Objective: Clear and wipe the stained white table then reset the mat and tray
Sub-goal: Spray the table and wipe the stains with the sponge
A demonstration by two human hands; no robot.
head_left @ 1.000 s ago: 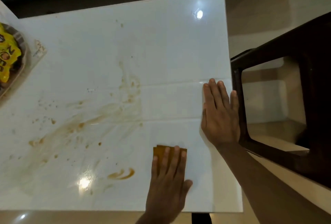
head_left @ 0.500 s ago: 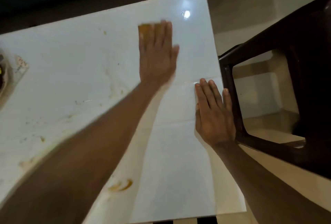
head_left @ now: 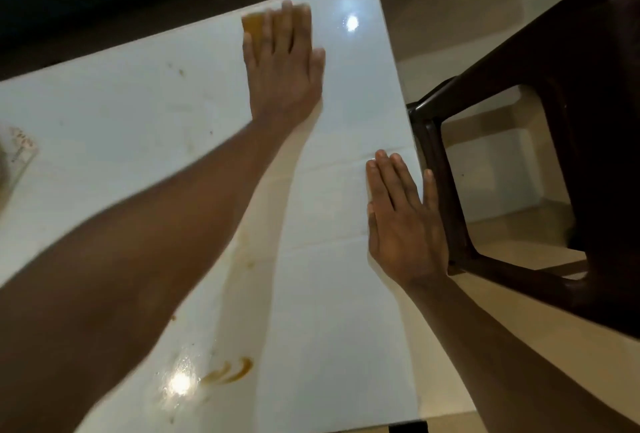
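The white table (head_left: 339, 311) fills the view, with brown stains (head_left: 230, 372) near its front edge and faint specks at the far left. My left hand (head_left: 282, 69) lies flat near the table's far edge, pressing an orange cloth (head_left: 252, 26) onto the surface; only the cloth's far left corner shows past my fingers. My left forearm crosses the table and hides much of the stained middle. Flat on the table's right edge rests my right hand (head_left: 401, 221), fingers together, holding nothing.
A dark brown chair (head_left: 568, 162) stands close against the table's right side. At the far left edge lies the corner of a clear printed mat or wrapper (head_left: 20, 148). Beige floor (head_left: 450, 17) shows beyond the table's far right corner.
My left hand slid the orange cloth from the table's front edge up to its far edge. The right hand stayed put on the right edge.
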